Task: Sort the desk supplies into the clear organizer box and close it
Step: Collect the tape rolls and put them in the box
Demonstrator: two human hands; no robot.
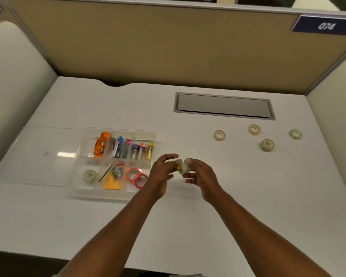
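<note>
Just right of the part-filled organizer box [116, 194], the left hand [162, 172] pinches a striped tape roll [180, 167] and the right hand [200, 176] a white roll [187, 165]; four loose rolls [267, 144] are unsorted and the lid [38, 154] lies open.

Office cubicle, fabric partition [168, 47], numbered plate [325, 26], white desk [188, 226]

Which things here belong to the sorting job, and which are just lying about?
Job: box; its open lid; patterned roll in the left hand; white roll in the right hand; four loose rolls on the desk.
Lying about: grey hatch; 074 plate; partition.
</note>
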